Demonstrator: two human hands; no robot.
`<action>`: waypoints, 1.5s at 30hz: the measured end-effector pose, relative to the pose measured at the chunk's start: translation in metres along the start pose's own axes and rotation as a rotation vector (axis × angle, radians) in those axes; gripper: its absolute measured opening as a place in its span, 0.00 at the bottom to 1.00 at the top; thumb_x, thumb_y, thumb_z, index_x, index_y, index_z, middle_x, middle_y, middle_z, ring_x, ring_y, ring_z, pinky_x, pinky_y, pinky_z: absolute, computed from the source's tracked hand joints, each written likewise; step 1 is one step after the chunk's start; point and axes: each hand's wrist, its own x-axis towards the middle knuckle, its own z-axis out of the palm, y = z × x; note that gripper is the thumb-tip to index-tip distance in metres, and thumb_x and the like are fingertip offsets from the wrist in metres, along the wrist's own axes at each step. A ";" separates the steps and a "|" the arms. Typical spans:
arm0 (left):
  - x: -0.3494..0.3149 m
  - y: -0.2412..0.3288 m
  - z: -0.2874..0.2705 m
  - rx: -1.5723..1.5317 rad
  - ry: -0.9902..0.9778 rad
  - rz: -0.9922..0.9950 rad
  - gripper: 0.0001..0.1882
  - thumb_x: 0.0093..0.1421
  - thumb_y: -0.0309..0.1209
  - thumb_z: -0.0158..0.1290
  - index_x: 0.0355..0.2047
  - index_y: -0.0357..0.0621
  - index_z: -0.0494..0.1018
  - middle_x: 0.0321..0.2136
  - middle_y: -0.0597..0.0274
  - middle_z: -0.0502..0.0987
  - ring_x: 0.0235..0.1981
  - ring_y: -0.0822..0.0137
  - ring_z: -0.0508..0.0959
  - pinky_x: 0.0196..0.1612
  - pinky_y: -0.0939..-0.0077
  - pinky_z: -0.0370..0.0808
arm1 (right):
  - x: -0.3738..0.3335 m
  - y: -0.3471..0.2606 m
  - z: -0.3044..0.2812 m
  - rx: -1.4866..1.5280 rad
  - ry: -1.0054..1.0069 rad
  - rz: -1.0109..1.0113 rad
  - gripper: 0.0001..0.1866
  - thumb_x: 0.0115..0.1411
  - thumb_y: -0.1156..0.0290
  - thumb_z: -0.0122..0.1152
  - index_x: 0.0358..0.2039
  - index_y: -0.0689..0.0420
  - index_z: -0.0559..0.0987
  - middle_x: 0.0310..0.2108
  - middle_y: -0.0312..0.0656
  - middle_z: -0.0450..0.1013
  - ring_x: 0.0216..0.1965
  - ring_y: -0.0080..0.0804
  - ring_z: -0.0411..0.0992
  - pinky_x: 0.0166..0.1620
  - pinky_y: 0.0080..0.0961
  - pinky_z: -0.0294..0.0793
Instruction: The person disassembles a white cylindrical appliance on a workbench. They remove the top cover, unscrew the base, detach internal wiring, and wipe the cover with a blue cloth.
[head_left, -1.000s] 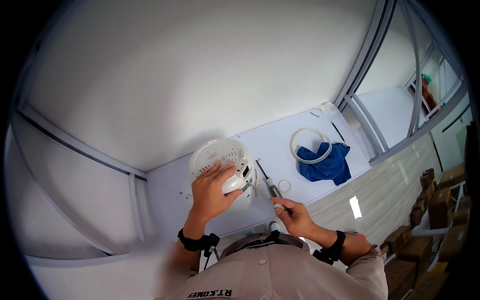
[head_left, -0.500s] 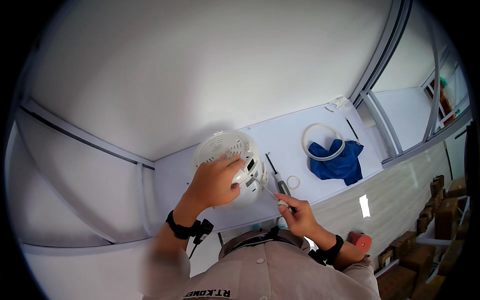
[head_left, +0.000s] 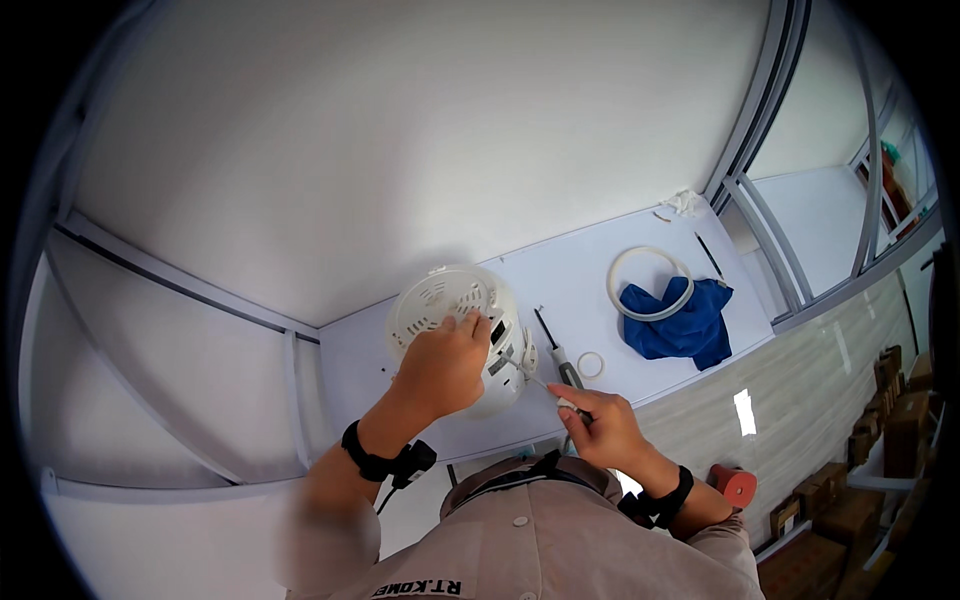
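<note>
Steadying the white appliance, I'd guess, left hand sits on it (can't tell grip) while right hand clutches a screwdriver

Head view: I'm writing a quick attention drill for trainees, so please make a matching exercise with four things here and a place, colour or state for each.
Column one:
1. Left hand
2. Right hand
3. Large ring
4. Cloth

Column two:
A. Blue
B. Gripping a slim-shafted tool
C. Lying partly over the cloth
D. Resting on the white appliance

Pairs: 1-D, 2-B, 3-C, 4-A
</note>
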 end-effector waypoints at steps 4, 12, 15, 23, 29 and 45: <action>-0.001 -0.001 0.004 0.046 0.014 0.006 0.34 0.47 0.25 0.60 0.58 0.29 0.74 0.57 0.33 0.80 0.53 0.37 0.85 0.47 0.53 0.87 | 0.006 -0.014 -0.008 -0.175 -0.052 -0.051 0.21 0.63 0.73 0.67 0.56 0.46 0.86 0.29 0.41 0.81 0.24 0.45 0.79 0.29 0.38 0.78; -0.004 -0.006 0.010 0.068 0.115 0.092 0.32 0.46 0.25 0.59 0.54 0.25 0.77 0.55 0.32 0.82 0.43 0.41 0.87 0.34 0.55 0.88 | 0.015 -0.039 -0.026 -0.443 -0.034 -0.132 0.20 0.59 0.74 0.69 0.52 0.48 0.88 0.21 0.38 0.75 0.18 0.44 0.74 0.24 0.39 0.71; -0.007 -0.007 0.010 0.082 0.134 0.107 0.32 0.46 0.24 0.59 0.54 0.25 0.77 0.54 0.33 0.82 0.41 0.42 0.87 0.33 0.55 0.87 | 0.023 -0.046 -0.032 -0.486 -0.069 -0.161 0.19 0.58 0.74 0.69 0.51 0.48 0.88 0.20 0.37 0.74 0.18 0.44 0.73 0.23 0.39 0.70; -0.005 -0.003 0.006 0.108 0.075 0.089 0.31 0.45 0.23 0.59 0.53 0.29 0.76 0.53 0.35 0.83 0.42 0.46 0.88 0.36 0.58 0.87 | 0.034 -0.058 -0.029 -0.432 -0.127 -0.201 0.16 0.60 0.72 0.67 0.49 0.50 0.88 0.21 0.42 0.78 0.20 0.46 0.76 0.22 0.42 0.71; -0.009 -0.008 0.005 0.060 0.110 0.075 0.30 0.44 0.22 0.59 0.52 0.30 0.76 0.52 0.37 0.84 0.42 0.47 0.88 0.39 0.58 0.88 | 0.027 -0.079 -0.021 -0.548 -0.110 -0.175 0.18 0.58 0.73 0.68 0.50 0.48 0.88 0.20 0.39 0.75 0.18 0.44 0.74 0.22 0.41 0.70; -0.008 -0.005 0.012 0.120 0.197 0.136 0.22 0.49 0.21 0.61 0.47 0.30 0.79 0.46 0.38 0.85 0.34 0.48 0.88 0.31 0.56 0.86 | 0.027 -0.109 -0.011 -0.726 -0.220 -0.068 0.19 0.63 0.68 0.63 0.54 0.54 0.86 0.19 0.45 0.75 0.17 0.46 0.75 0.20 0.43 0.71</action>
